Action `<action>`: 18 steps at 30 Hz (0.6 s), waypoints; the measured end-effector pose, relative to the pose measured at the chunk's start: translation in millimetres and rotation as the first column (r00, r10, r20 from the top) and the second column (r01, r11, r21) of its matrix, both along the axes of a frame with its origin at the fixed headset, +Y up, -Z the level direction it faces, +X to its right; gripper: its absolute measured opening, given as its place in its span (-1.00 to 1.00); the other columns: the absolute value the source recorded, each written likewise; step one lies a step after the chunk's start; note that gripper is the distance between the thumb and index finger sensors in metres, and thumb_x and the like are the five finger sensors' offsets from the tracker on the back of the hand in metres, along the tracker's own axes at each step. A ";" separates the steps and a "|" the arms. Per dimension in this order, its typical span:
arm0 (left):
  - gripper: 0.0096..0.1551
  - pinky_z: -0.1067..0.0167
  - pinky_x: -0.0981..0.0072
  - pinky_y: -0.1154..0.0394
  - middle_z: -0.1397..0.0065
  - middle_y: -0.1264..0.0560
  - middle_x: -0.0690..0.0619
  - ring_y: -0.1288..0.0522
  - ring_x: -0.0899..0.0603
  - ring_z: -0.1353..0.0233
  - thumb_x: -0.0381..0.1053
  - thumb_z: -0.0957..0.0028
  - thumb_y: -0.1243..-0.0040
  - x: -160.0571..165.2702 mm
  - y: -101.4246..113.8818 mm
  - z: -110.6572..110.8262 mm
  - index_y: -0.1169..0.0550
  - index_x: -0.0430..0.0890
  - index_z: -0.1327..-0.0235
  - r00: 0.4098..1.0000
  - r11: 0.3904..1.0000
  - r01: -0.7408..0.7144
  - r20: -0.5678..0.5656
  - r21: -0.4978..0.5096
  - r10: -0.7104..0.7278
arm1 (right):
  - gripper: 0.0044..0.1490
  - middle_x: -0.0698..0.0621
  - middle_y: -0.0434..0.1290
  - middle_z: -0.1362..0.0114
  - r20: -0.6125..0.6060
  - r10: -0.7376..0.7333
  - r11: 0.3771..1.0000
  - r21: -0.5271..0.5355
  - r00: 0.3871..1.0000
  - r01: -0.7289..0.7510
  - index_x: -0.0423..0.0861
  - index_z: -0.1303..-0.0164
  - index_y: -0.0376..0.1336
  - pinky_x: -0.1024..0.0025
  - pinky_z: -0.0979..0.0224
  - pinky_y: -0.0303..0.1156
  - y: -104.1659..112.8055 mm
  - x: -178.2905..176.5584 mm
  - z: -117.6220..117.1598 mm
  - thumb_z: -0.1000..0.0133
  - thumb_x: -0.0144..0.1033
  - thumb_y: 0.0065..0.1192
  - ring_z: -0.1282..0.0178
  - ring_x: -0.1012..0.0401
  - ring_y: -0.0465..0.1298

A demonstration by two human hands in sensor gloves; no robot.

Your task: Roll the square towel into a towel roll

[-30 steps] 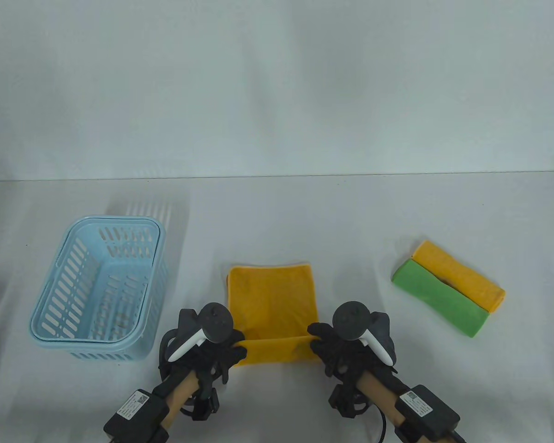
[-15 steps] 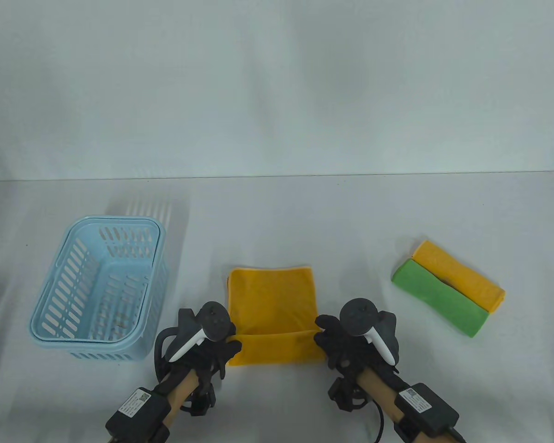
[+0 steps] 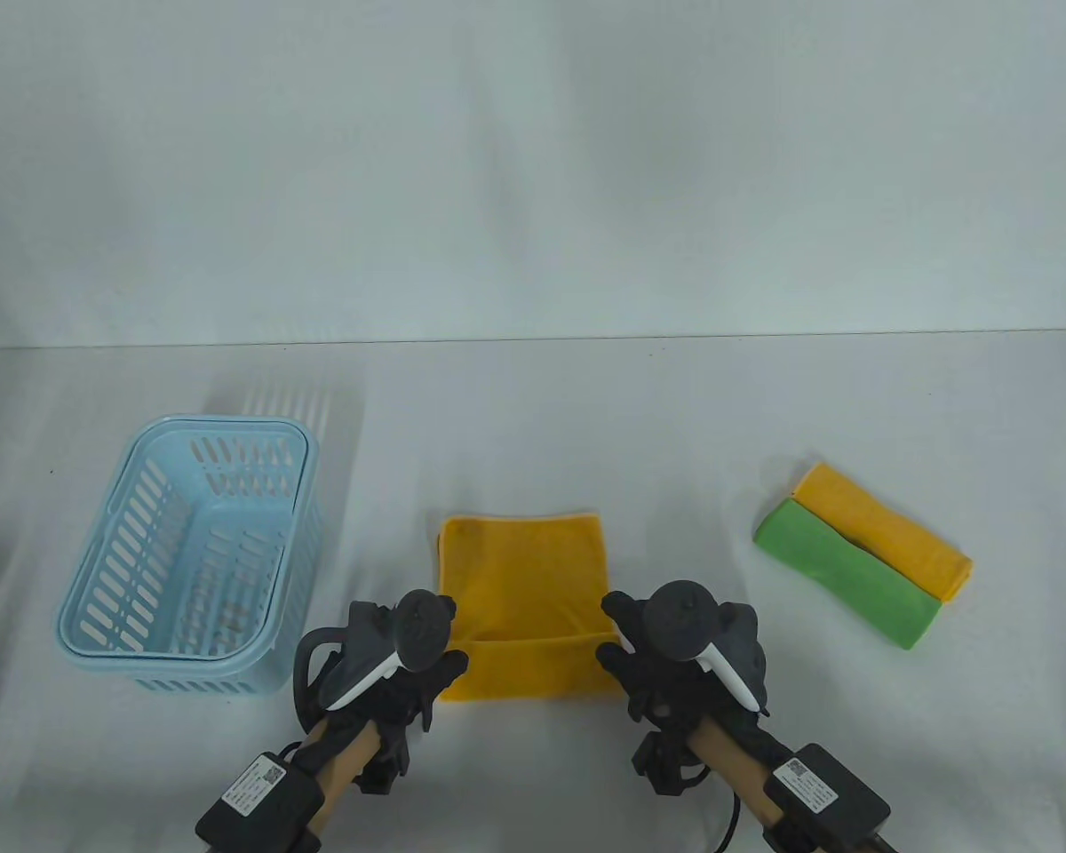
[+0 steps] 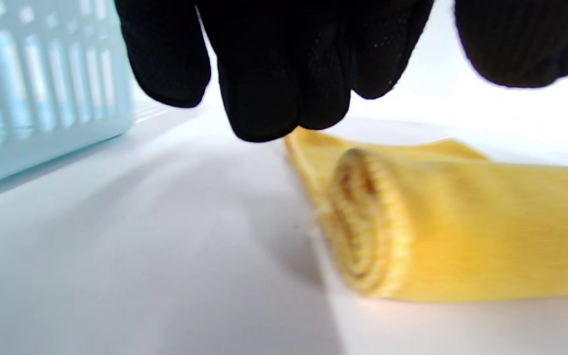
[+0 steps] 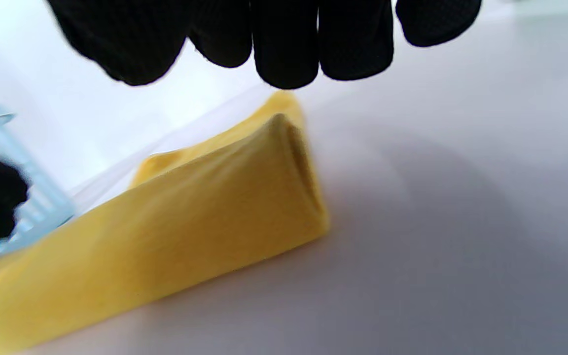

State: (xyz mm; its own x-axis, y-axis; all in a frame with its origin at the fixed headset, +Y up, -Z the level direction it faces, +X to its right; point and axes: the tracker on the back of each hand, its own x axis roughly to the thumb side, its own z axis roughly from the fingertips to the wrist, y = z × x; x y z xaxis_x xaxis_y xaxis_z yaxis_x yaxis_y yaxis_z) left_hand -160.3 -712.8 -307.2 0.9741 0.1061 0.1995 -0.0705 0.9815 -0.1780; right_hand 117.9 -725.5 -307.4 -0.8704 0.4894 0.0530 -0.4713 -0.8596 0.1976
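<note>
Left hand point(image 3: 409, 680) and right hand point(image 3: 653, 666) hover at ends of rolled near portion of yellow towel point(image 3: 524, 577), fingers hanging relaxed above cloth, gripping nothing

Towel at table centre, far half flat; rolling underway

Next: regrip roll, push away evenly

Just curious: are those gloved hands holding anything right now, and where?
Nothing is held: both hands' fingers hang just above the ends of the half-rolled yellow towel.
</note>
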 end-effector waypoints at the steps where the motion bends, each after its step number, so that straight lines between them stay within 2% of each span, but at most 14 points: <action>1: -0.16 -0.41 -0.08 -0.40 -0.49 -0.40 0.16 -0.50 -0.08 -0.43 0.31 0.25 -0.20 6.2 0.1 3.2 -0.36 0.24 -0.42 0.997 1.000 0.008 0.077 -0.011 -0.007 | -0.16 0.10 0.30 -0.49 -0.052 0.018 1.000 0.002 0.998 -0.018 0.18 -0.36 0.15 -0.13 -0.49 0.22 0.8 -5.3 2.4 0.19 0.03 0.30 -0.50 -0.01 0.30; 3: -0.18 -0.43 -0.09 -0.37 -0.52 -0.37 0.17 -0.46 -0.08 -0.47 0.29 0.26 -0.21 15.2 -2.5 8.3 -0.36 0.27 -0.40 0.989 0.998 0.055 0.136 -0.012 -0.053 | -0.19 0.12 0.27 -0.51 -0.098 0.091 0.996 0.012 0.991 -0.090 0.19 -0.34 0.16 -0.13 -0.51 0.19 -0.1 -12.6 5.8 0.18 -0.01 0.32 -0.53 0.00 0.27; 8: -0.14 -0.44 -0.09 -0.37 -0.53 -0.34 0.16 -0.44 -0.09 -0.49 0.29 0.26 -0.21 30.3 -16.9 10.0 -0.34 0.20 -0.42 0.961 0.977 0.214 0.176 0.022 -0.215 | -0.24 0.15 0.25 -0.53 -0.168 0.286 0.958 0.065 0.943 -0.279 0.24 -0.33 0.17 -0.13 -0.53 0.17 -13.9 -23.3 6.3 0.14 -0.10 0.29 -0.55 0.01 0.25; 13: -0.12 -0.45 -0.08 -0.37 -0.55 -0.32 0.16 -0.43 -0.09 -0.51 0.29 0.26 -0.21 30.9 -24.2 6.1 -0.30 0.19 -0.44 0.958 0.972 0.236 0.166 0.002 -0.233 | -0.13 0.17 0.20 -0.56 -0.181 0.292 0.956 0.033 0.939 -0.291 0.21 -0.39 0.10 -0.16 -0.54 0.15 -24.1 -23.1 3.0 0.19 0.05 0.29 -0.59 -0.01 0.21; 18: -0.07 -0.48 -0.07 -0.35 -0.58 -0.26 0.16 -0.39 -0.08 -0.54 0.30 0.26 -0.21 30.1 -32.2 3.2 -0.23 0.19 -0.47 0.952 0.964 0.265 0.167 -0.020 -0.258 | -0.06 0.19 0.15 -0.59 -0.188 0.321 0.946 0.012 0.928 -0.325 0.23 -0.41 0.05 -0.16 -0.56 0.13 -31.5 -23.8 1.1 0.21 0.11 0.30 -0.61 -0.01 0.18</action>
State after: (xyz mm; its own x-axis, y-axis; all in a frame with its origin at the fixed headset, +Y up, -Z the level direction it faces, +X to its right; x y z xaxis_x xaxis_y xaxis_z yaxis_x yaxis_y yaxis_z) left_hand -130.1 -744.9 -304.0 0.9240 -0.1364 0.3573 0.2206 0.9532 -0.2066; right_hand 94.1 -756.9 -306.3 -0.9573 0.1862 0.2211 -0.1227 -0.9543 0.2724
